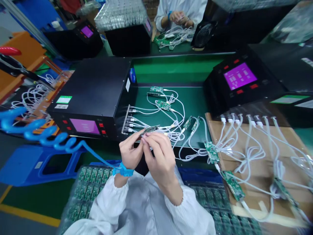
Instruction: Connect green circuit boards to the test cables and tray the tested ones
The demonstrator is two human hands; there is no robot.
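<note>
Between my two hands a small circuit board (152, 129) is held up above the front edge of the bench, tilted. My left hand (130, 151), with a blue coiled wrist strap (123, 170) on it, pinches the board's left end. My right hand (160, 153) is closed at the board's near edge; its fingertips hide whatever is between them. Just beyond lie white cables (174, 130) running from the left black tester (94, 88). Several of them end in green circuit boards (163, 105) lying on the green bench mat (144, 98).
To the right, a second black tester (259, 78) feeds white cables across a cardboard sheet (227, 130), with boards (233, 186) among them. Trays of boards (83, 189) flank my lap. A blue stool (44, 163) stands at left. Across the bench a co-worker's hands (179, 18) are visible.
</note>
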